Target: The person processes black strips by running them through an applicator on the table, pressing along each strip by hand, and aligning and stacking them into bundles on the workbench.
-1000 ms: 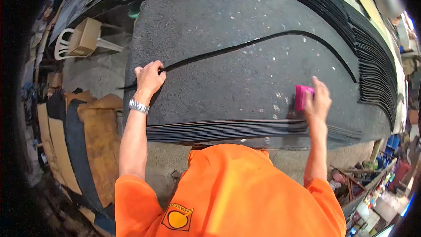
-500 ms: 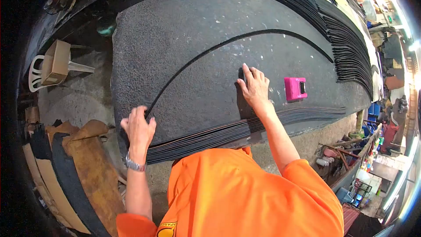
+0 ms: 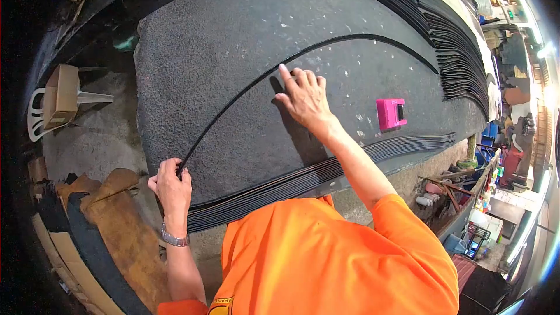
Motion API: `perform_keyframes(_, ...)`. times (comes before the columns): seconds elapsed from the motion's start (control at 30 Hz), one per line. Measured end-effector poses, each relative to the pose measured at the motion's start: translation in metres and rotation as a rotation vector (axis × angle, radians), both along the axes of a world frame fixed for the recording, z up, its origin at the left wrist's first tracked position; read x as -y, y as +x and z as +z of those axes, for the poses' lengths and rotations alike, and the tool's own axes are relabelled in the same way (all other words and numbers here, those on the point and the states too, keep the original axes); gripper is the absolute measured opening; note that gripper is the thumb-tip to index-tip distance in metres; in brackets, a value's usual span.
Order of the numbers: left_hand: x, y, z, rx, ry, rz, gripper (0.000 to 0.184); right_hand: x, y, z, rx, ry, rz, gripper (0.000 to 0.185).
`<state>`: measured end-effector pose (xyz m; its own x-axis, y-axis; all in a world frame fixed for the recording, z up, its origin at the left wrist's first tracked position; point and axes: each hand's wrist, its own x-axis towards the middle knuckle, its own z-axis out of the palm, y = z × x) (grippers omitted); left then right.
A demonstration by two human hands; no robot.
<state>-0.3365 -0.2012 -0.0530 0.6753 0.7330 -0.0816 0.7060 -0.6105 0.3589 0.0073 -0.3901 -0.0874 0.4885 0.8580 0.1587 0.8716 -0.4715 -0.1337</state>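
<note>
A long, thin black strip lies in an arc across the dark, speckled work surface. At its near left end, my left hand is closed, with thumb and fingers pinching the strip. My right hand is over the middle of the surface, fingers spread and index finger extended to the strip's inner edge; whether the fingertip presses on it I cannot tell. To the right of that hand is a pink block-shaped object with a dark roller-like part. Several similar strips lie bundled along the near edge.
More black strips are stacked along the far and right edges. On the left are a cardboard box on a white plastic chair and brown leather-like sheets. Cluttered shelving stands at the lower right.
My right hand has moved left and away from me to the strip, fingers spreading. My left hand has shifted slightly left and nearer with the strip's end. The camera view has shifted a little.
</note>
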Motion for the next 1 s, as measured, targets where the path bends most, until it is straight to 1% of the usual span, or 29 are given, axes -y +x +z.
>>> perform_keyframes(0.17,0.003,-0.003,-0.006,0.006,0.059,-0.010,0.020,-0.014,-0.006,-0.011,0.012,0.061,0.024,0.072)
perform_keyframes(0.27,0.003,-0.003,-0.004,-0.004,0.041,0.000,0.020,-0.011,0.004,-0.010,0.032,0.035,0.020,0.071)
perform_keyframes(0.33,0.003,0.000,-0.004,-0.013,0.026,0.005,0.020,-0.006,0.016,-0.012,-0.007,0.061,-0.033,0.071)
perform_keyframes(0.47,0.006,0.000,-0.002,-0.025,0.055,0.018,0.022,0.007,0.044,-0.024,0.070,0.043,-0.189,0.073)
perform_keyframes(0.5,0.006,0.003,-0.001,-0.021,0.068,0.015,0.023,0.010,0.046,-0.026,0.070,0.039,-0.194,0.074)
perform_keyframes(0.6,0.003,0.009,-0.001,-0.013,-0.031,0.048,0.025,0.019,0.042,-0.031,0.063,0.053,-0.147,0.075)
perform_keyframes(0.73,0.004,0.027,-0.004,0.051,-0.063,0.021,0.027,0.021,0.014,-0.025,0.028,0.024,-0.082,0.075)
perform_keyframes(0.87,0.006,0.030,-0.013,0.075,0.033,-0.036,0.026,0.030,-0.008,-0.011,-0.033,0.033,-0.052,0.073)
perform_keyframes(0.93,0.007,0.030,-0.017,0.101,0.072,-0.030,0.022,0.046,-0.014,-0.001,-0.031,0.017,-0.092,0.071)
perform_keyframes(0.97,0.006,0.029,-0.021,0.100,0.080,-0.022,0.022,0.056,-0.015,0.008,0.001,0.022,-0.122,0.067)
perform_keyframes(1.0,0.007,0.028,-0.025,0.105,0.084,-0.021,0.022,0.069,-0.015,0.017,0.006,0.040,-0.165,0.059)
